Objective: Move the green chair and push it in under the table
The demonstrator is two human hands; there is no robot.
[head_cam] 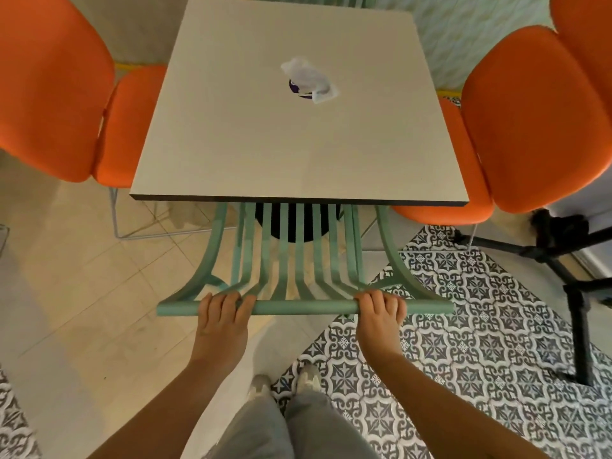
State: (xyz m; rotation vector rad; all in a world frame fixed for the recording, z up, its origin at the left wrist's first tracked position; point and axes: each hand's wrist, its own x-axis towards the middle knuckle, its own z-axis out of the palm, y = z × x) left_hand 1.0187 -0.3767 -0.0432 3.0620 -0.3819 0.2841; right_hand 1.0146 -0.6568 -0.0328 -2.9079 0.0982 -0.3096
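While both hands grip the green chair (298, 260), orange chairs (56, 94) flank the table (231, 144).

Both forearms are bare, with no sleeves showing. Light grey trousers (281, 429) fill the bottom centre of the frame. Above them sit pale grey sneakers (308, 379).

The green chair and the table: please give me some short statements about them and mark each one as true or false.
1. Both the left hand and the right hand grip the top rail of the green chair. True.
2. The table has nothing on it. False: a crumpled white tissue lies near its middle, over something purple.
3. The front of the green chair is hidden under the table's edge. True.
4. The chairs at the table's two sides are blue. False: the left one and the right one are orange.
5. The whole floor is plain. False: patterned tiles cover the right part.
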